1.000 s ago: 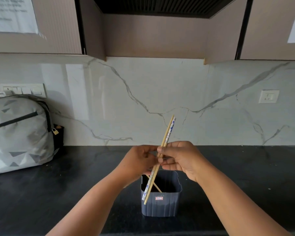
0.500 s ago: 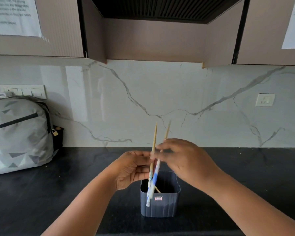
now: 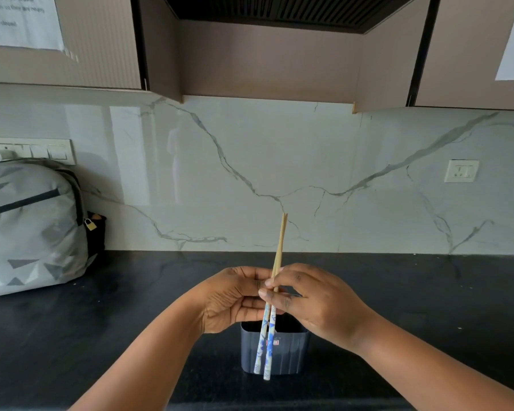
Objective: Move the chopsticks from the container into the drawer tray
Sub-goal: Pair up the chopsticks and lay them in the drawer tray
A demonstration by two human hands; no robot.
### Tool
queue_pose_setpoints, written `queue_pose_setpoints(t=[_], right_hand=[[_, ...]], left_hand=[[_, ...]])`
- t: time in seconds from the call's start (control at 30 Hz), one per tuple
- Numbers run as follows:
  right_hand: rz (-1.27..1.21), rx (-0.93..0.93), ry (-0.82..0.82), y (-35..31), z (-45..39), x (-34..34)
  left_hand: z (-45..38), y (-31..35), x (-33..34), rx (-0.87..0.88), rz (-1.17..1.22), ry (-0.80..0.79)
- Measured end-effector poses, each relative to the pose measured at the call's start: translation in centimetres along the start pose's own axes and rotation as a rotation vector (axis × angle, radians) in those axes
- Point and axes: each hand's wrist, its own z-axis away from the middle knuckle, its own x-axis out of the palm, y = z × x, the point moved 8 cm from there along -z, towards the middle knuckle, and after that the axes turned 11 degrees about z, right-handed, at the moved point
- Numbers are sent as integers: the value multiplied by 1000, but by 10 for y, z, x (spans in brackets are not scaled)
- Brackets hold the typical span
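Counting from my remote seat, I see two chopsticks [image 3: 270, 330], one container [image 3: 291, 351], one backpack [image 3: 30, 226] and two hands. Both forearms come in from 6 o'clock and meet over the middle of the black surface [image 3: 101, 336]. My left hand [image 3: 235, 301] is curled with the palm turned toward 3 o'clock, its fingers folded in against the pair. My right hand [image 3: 318, 301] reaches across from 3 o'clock, thumb and forefinger clamped on the chopsticks at about their middle. The chopsticks lie side by side, nearly upright, leaning slightly toward 1 o'clock at the top. Their upper halves are plain light wood; their lower halves carry a white and blue pattern. The patterned ends hang in front of the dark ribbed container, which stands on the surface right below my hands. I cannot tell whether anything remains inside it. The grey backpack sits at 9 o'clock against the marble wall [image 3: 309, 161].
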Motion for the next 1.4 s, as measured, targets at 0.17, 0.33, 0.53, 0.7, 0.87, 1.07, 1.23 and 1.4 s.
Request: queue_pose_setpoints(t=[0.17, 0.33, 0.53, 0.7, 0.87, 1.07, 1.23, 1.4], right_hand=[[-20, 19, 19, 3, 5, 6], [-60, 20, -3, 6, 11, 9], [-105, 121, -121, 10, 11, 14], [-503, 708, -122, 52, 17, 22], [-1115, 1406, -181, 67, 41, 51], [-1270, 1511, -166, 61, 40, 58], [-1268, 1527, -166, 60, 42, 58], [-1269, 1518, -166, 60, 43, 59]], left_hand=[[-3, -5, 0, -11, 39, -1], [-7, -8, 2, -45, 15, -32], [-11, -6, -5, 25, -33, 36], [-14, 3, -9, 117, -43, 136], [-12, 5, -5, 164, -205, 197], [-11, -2, 0, 182, -306, 227], [-11, -5, -1, 159, -294, 236], [-12, -10, -2, 133, -294, 230]])
